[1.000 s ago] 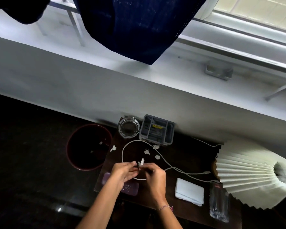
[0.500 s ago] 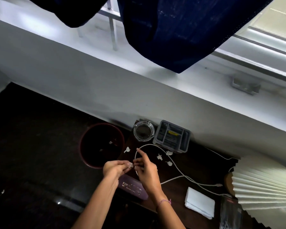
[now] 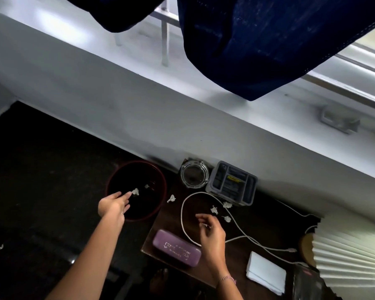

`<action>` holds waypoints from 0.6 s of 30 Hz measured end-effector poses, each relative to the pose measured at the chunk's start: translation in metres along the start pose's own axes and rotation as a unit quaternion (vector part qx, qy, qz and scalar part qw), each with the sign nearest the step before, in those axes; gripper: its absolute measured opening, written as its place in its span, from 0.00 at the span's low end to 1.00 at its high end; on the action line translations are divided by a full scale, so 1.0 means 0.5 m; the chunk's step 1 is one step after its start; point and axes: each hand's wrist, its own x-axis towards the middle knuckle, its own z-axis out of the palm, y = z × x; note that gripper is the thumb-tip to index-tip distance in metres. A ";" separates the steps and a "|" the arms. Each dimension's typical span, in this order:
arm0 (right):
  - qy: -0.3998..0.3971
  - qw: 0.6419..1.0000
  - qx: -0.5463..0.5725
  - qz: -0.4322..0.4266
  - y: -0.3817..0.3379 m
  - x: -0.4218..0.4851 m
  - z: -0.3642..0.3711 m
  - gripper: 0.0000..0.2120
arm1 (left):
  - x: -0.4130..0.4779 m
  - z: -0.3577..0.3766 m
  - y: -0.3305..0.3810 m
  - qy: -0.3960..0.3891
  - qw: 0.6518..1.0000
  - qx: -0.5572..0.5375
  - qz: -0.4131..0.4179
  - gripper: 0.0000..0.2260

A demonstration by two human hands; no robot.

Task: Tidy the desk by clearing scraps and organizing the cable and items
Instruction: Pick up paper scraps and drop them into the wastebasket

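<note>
My left hand (image 3: pixel 114 205) reaches over the dark red bin (image 3: pixel 163 188) left of the desk, with a white paper scrap (image 3: pixel 135 192) at its fingertips above the bin's opening. Another scrap (image 3: pixel 147 186) lies inside the bin. My right hand (image 3: pixel 211 231) hovers over the dark desk (image 3: pixel 169 221) with loosely curled fingers, inside the loop of the white cable (image 3: pixel 183 213). More scraps lie on the desk: one near the left edge (image 3: pixel 171 199) and three (image 3: pixel 214 210) by the cable.
A purple case (image 3: pixel 177 247) lies at the desk's front edge. A glass ashtray (image 3: pixel 194 176) and a grey organizer tray (image 3: pixel 250 198) stand at the back. A white paper stack (image 3: pixel 265 271), a plastic bag (image 3: pixel 307 282) and a pleated lamp shade (image 3: pixel 351 245) fill the right side.
My hands have parted. The left one swung left from the desk to over the bin with a scrap, and the right one stayed over the cable loop.
</note>
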 end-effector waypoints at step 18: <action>-0.062 0.949 -0.308 0.020 0.107 0.041 -0.075 0.23 | -0.099 0.064 -0.135 -0.099 0.994 0.038 -0.041 0.16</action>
